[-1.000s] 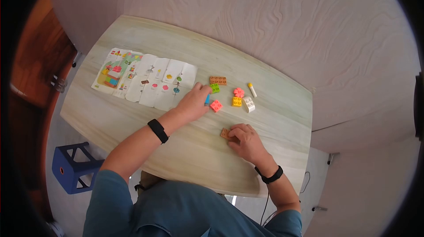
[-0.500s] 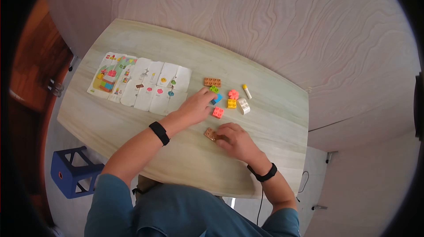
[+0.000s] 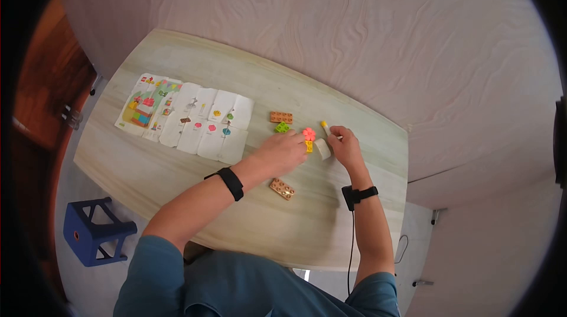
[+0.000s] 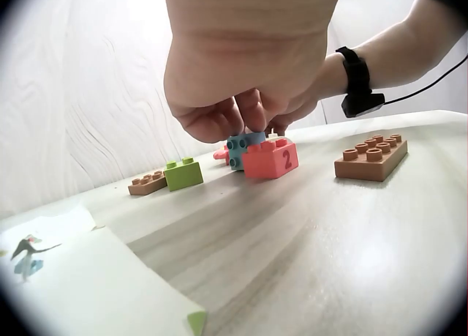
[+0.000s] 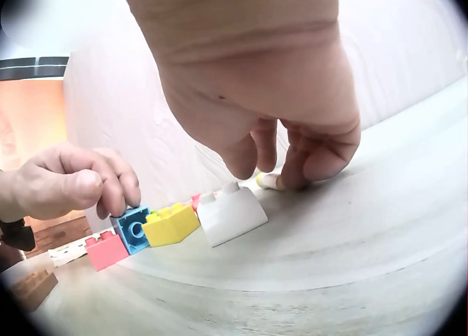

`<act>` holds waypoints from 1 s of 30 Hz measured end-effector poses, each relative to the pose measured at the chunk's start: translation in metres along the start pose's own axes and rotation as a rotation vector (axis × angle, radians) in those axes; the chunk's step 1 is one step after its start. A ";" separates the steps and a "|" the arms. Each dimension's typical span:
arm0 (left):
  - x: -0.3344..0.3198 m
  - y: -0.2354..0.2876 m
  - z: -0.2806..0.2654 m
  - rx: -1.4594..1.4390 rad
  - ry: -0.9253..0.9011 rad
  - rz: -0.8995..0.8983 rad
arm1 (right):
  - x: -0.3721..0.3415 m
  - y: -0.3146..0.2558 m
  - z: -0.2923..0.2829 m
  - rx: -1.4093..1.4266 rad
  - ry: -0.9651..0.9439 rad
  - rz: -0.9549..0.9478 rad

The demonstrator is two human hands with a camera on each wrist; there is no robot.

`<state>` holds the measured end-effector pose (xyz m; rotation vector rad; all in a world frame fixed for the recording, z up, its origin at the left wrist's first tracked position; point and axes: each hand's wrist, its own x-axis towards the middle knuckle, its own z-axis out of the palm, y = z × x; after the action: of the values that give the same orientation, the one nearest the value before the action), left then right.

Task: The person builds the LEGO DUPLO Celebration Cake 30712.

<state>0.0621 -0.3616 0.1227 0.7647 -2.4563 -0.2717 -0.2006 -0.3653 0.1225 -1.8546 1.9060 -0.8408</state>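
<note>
My left hand (image 3: 284,154) has its fingertips on the blue brick (image 4: 238,151), which stands on its side with its hollow underside facing the right wrist camera. Against it are a pink brick (image 4: 272,160) marked 2 and a yellow brick (image 5: 171,225). The pink flower piece (image 3: 309,134) lies just behind the yellow brick. Beyond the white curved brick (image 5: 232,214), my right hand (image 3: 347,148) has its fingers around the lower part of the white stick with a yellow tip (image 3: 324,124). Its lower end is hidden by the fingers.
A brown brick (image 3: 281,117) and a green brick (image 3: 282,127) lie behind my left hand. Another brown brick (image 3: 282,189) lies nearer the front edge. The unfolded picture sheet (image 3: 189,119) covers the table's left part. A blue stool (image 3: 97,231) stands on the floor.
My right hand has let go of the front brown brick and moved up and right to the yellow-tipped stick. My left hand has shifted right with the blue brick, now beside the yellow one.
</note>
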 end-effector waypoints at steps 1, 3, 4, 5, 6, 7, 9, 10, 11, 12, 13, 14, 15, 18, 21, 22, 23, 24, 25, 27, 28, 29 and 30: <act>0.003 0.000 0.002 0.026 -0.008 0.034 | 0.002 0.000 0.003 0.015 -0.013 0.004; 0.006 0.001 0.005 0.049 -0.020 0.069 | 0.006 0.002 0.007 0.032 -0.026 0.011; 0.008 0.001 0.007 0.047 -0.013 0.096 | 0.008 0.002 0.009 0.057 -0.038 0.025; 0.009 0.001 0.010 0.045 -0.006 0.124 | 0.009 0.002 0.010 0.083 -0.049 0.040; 0.009 0.001 0.013 0.044 -0.010 0.124 | 0.010 0.002 0.010 0.085 -0.049 0.043; 0.010 0.003 0.015 0.073 -0.045 0.115 | 0.010 0.004 0.010 0.123 -0.073 0.060; 0.010 0.004 0.018 0.100 -0.085 0.105 | 0.009 0.008 0.009 0.165 -0.100 0.083; 0.012 0.004 0.016 0.102 -0.015 0.090 | 0.006 0.008 0.008 0.277 -0.119 0.152; 0.012 0.003 0.015 0.104 0.056 0.073 | 0.004 0.008 0.006 0.389 -0.139 0.221; 0.009 0.001 0.012 0.100 0.048 0.066 | 0.001 0.008 0.004 0.392 -0.147 0.229; 0.004 -0.001 0.001 0.051 0.045 0.039 | -0.001 0.008 0.001 0.426 -0.127 0.253; -0.003 -0.002 -0.010 0.005 0.044 0.012 | -0.003 0.010 0.000 0.461 -0.107 0.275; -0.010 0.000 -0.020 0.007 0.037 0.007 | -0.005 0.014 -0.002 0.495 -0.104 0.273; -0.035 0.005 -0.043 -0.170 -0.227 -0.168 | -0.014 0.021 -0.008 0.492 -0.074 0.323; -0.063 0.019 -0.045 -0.344 -0.357 -0.143 | -0.024 0.020 -0.011 0.496 -0.083 0.340; -0.068 0.022 -0.042 -0.306 -0.435 -0.168 | -0.027 0.019 -0.014 0.488 -0.075 0.333; -0.072 0.021 -0.039 -0.268 -0.516 -0.198 | -0.030 0.018 -0.013 0.477 -0.094 0.344; -0.074 0.018 -0.037 -0.269 -0.509 -0.194 | -0.033 0.017 -0.013 0.465 -0.113 0.354; -0.074 0.016 -0.037 -0.288 -0.530 -0.238 | -0.035 0.016 -0.015 0.454 -0.131 0.352; -0.078 0.011 -0.040 -0.309 -0.548 -0.281 | -0.040 0.015 -0.013 0.470 -0.140 0.332; -0.080 0.008 -0.045 -0.321 -0.571 -0.323 | -0.042 0.014 -0.011 0.492 -0.151 0.314; -0.082 0.005 -0.049 -0.332 -0.595 -0.365 | -0.043 0.013 -0.009 0.490 -0.150 0.311; -0.084 0.001 -0.051 -0.330 -0.591 -0.364 | -0.043 0.011 -0.006 0.469 -0.174 0.274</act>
<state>0.1478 -0.3141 0.1280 1.0946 -2.6674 -1.1526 -0.2092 -0.3219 0.1133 -1.3103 1.6318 -0.9051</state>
